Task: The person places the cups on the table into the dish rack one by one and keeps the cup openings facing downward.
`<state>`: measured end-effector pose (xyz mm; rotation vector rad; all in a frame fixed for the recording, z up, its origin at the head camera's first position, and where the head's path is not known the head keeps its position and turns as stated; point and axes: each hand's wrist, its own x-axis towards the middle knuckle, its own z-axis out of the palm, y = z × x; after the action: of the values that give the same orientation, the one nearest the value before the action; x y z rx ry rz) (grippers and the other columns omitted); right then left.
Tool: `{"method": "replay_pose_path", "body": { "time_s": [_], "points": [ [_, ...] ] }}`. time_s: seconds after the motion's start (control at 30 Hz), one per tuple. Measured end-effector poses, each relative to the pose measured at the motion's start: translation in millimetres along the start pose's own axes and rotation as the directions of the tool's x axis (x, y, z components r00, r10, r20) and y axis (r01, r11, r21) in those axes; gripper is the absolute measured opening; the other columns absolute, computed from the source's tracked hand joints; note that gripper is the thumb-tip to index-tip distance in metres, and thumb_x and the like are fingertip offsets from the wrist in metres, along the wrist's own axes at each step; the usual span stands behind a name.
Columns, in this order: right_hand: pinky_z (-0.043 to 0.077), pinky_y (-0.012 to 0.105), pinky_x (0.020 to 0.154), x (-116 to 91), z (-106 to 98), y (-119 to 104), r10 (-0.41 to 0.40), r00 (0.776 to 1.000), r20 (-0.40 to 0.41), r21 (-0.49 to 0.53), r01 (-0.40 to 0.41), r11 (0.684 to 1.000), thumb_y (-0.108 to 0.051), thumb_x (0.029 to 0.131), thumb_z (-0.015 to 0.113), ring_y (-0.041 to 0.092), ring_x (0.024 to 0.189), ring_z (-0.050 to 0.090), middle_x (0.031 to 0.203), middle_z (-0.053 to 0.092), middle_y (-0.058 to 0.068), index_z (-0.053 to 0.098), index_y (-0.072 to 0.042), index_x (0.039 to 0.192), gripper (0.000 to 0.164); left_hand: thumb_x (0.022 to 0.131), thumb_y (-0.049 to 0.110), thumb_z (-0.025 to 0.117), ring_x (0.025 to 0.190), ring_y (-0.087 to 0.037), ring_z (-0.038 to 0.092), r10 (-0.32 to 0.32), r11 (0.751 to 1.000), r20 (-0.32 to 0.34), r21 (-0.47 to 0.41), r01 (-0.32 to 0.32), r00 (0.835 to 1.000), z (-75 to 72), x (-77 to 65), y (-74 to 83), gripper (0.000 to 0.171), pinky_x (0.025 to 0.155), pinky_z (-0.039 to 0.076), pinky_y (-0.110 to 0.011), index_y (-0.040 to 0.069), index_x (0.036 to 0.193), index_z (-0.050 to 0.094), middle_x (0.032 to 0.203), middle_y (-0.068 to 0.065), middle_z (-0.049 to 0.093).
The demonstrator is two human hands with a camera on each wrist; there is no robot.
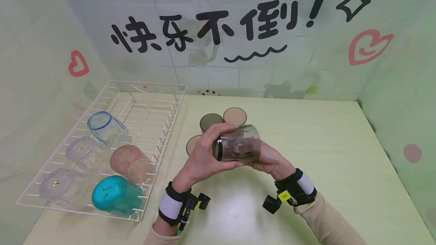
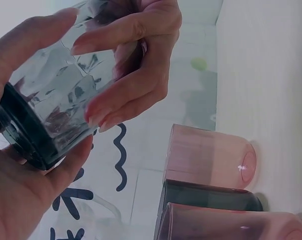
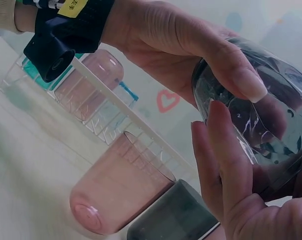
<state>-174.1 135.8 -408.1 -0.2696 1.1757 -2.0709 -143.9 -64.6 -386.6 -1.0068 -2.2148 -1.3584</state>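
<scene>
L hand (image 1: 201, 155) & R hand (image 1: 274, 162) both gripping smoky-grey see-thru round cup (image 1: 241, 144), tipped sideways, pinkish see-thru cup (image 1: 235, 116) nrby, white wire rack (image 1: 150, 105) off L

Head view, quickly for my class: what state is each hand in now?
Left hand: closed, holding the gray glass around its dark base end.
Right hand: closed, holding the same glass towards its other end.

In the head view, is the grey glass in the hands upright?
No: the grey glass is tipped sideways, its base toward the left hand and its rim toward the right hand.
</scene>
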Motion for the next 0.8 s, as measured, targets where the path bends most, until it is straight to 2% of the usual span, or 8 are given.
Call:
{"method": "replay_pose_path", "body": {
  "time_s": [0.2, 0.3, 0.43, 0.63, 0.8],
  "points": [
    [0.057, 0.032, 0.073, 1, 3, 2, 0.015, 1.000, -0.001, 0.011, -0.015, 1.000, -0.007, 0.082, 0.079, 0.018, 0.084, 0.068, 0.097, 0.066, 0.010, 0.053, -0.005, 0.120, 0.046, 0.063, 0.014, 0.093, 0.117, -0.021, 0.053, 0.000, 1.000, -0.002, 0.013, 0.000, 1.000, -2.0, -1.4, 3.3, 0.079, 0.096, 0.044, -0.036, 0.004, 0.131, 0.054, 0.127, -0.009, 0.057],
    [0.056, 0.031, 0.074, 0, 5, 2, 0.016, 1.000, 0.002, 0.010, -0.016, 1.000, -0.006, 0.083, 0.076, 0.018, 0.084, 0.068, 0.098, 0.066, 0.010, 0.052, -0.005, 0.123, 0.047, 0.064, 0.014, 0.093, 0.117, -0.021, 0.052, -0.001, 1.000, 0.004, 0.023, 0.001, 1.000, -3.4, -1.8, 5.2, 0.078, 0.097, 0.043, -0.036, 0.004, 0.131, 0.054, 0.128, -0.009, 0.056],
    [0.056, 0.031, 0.075, -1, 6, 1, 0.017, 1.000, 0.025, 0.024, -0.017, 1.000, -0.011, 0.081, 0.080, 0.017, 0.085, 0.067, 0.100, 0.064, 0.009, 0.050, -0.007, 0.126, 0.054, 0.064, 0.015, 0.093, 0.118, -0.021, 0.052, -0.004, 0.999, 0.013, 0.043, 0.003, 1.000, -6.4, -2.0, 7.9, 0.077, 0.097, 0.043, -0.035, 0.004, 0.130, 0.054, 0.128, -0.009, 0.056],
    [0.056, 0.029, 0.075, -1, 7, -1, 0.026, 0.998, 0.050, 0.075, -0.029, 0.997, -0.017, 0.078, 0.085, 0.017, 0.088, 0.067, 0.103, 0.062, 0.010, 0.055, -0.010, 0.122, 0.053, 0.065, 0.017, 0.093, 0.116, -0.020, 0.053, -0.017, 0.996, 0.028, 0.085, 0.014, 0.999, -10.7, 2.3, 13.5, 0.076, 0.094, 0.045, -0.034, 0.005, 0.129, 0.054, 0.128, -0.010, 0.056],
    [0.056, 0.029, 0.076, -2, 9, -4, 0.031, 0.999, 0.043, 0.076, -0.034, 0.997, -0.018, 0.078, 0.084, 0.017, 0.088, 0.067, 0.103, 0.063, 0.010, 0.055, -0.009, 0.122, 0.053, 0.065, 0.019, 0.093, 0.115, -0.019, 0.054, -0.031, 0.994, 0.042, 0.104, 0.027, 0.999, -13.4, 6.0, 16.7, 0.076, 0.092, 0.047, -0.034, 0.005, 0.130, 0.054, 0.128, -0.010, 0.056]
  ]
}}
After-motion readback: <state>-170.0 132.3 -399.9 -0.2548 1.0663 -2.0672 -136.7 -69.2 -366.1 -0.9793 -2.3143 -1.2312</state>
